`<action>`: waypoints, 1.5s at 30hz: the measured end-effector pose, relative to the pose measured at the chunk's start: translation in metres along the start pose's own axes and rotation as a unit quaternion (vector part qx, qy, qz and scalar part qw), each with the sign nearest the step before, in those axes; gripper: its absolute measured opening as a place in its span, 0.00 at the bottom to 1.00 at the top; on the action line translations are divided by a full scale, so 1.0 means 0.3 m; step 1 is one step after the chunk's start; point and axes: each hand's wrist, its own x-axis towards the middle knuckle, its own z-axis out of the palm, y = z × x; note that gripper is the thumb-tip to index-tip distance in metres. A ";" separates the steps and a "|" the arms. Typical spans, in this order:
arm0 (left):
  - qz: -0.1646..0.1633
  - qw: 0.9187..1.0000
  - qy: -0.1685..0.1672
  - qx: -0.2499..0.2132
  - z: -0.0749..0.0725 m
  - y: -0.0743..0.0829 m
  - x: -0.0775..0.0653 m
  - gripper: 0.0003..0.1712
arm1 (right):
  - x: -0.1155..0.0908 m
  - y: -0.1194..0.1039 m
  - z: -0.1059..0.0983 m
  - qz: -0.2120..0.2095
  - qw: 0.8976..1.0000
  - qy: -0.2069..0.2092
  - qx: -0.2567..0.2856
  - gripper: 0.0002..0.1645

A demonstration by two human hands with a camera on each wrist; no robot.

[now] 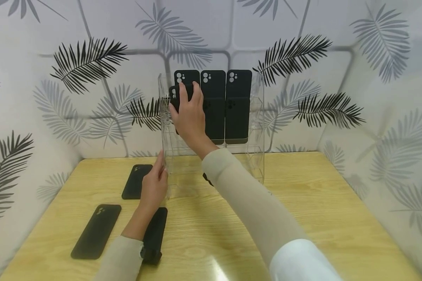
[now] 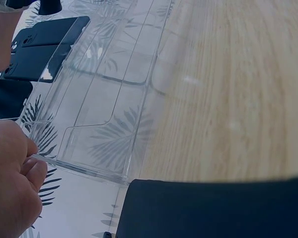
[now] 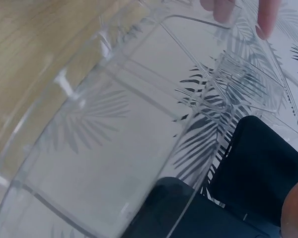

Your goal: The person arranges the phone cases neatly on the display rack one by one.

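A clear plastic rack (image 1: 164,146) with tiered shelves stands upright against the back wall. My right hand (image 1: 190,117) grips a black phone case (image 1: 174,102) at the rack's left column, fingers over its top and thumb at its left side. In the right wrist view that case (image 3: 260,173) tilts beside the thumb (image 3: 295,210). My left hand (image 1: 154,187) holds the rack's left side edge; its curled fingers (image 2: 36,173) show at the clear edge in the left wrist view. Black phone cases fill the top row (image 1: 213,86), and two more (image 1: 237,121) sit in the row below.
Three black phone cases lie on the wooden table at the left: one behind the left hand (image 1: 136,181), one at the front left (image 1: 96,232) and one partly under the left forearm (image 1: 157,226). Leaf-patterned walls (image 1: 383,156) enclose the table (image 1: 302,218).
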 end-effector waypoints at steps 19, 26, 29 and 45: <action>0.010 1.000 0.007 0.005 0.002 -0.003 0.000 0.37 | -0.077 0.013 0.050 0.001 0.994 0.006 -0.108 0.40; 0.012 1.000 0.010 0.006 0.003 -0.004 -0.004 0.38 | -0.089 0.030 0.058 -0.005 0.987 0.029 -0.157 0.40; 0.012 1.000 0.009 0.006 0.004 -0.006 -0.003 0.37 | -0.093 0.037 0.058 0.000 0.986 0.033 -0.161 0.41; 0.010 1.000 0.003 0.007 0.005 -0.004 -0.002 0.37 | -0.109 0.072 -0.012 0.000 0.995 -0.003 -0.096 0.40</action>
